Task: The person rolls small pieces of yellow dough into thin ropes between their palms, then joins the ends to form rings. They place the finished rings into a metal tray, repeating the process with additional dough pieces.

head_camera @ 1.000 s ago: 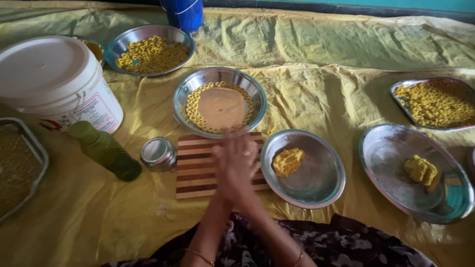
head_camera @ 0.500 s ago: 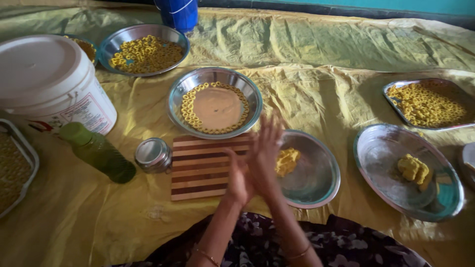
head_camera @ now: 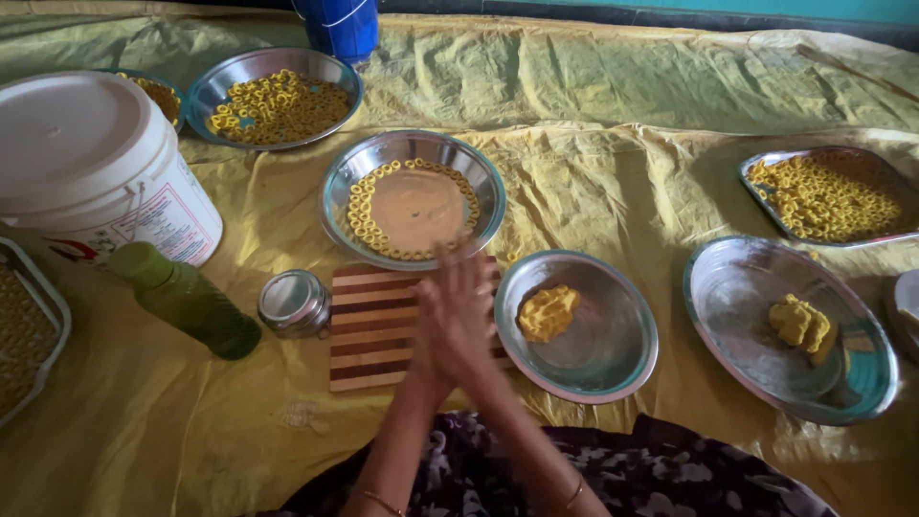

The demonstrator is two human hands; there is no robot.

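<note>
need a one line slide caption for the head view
Two hands pressed palm to palm above a striped wooden board, between steel plates of yellow dough and dough rings.

Left hand [head_camera: 442,330] and right hand [head_camera: 476,321] palm to palm

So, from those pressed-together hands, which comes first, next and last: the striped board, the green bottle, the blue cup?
1. Striped board: right under the left hand and right hand.
2. Green bottle: lying to the left, past the small steel tin.
3. Blue cup: far top edge.
</note>
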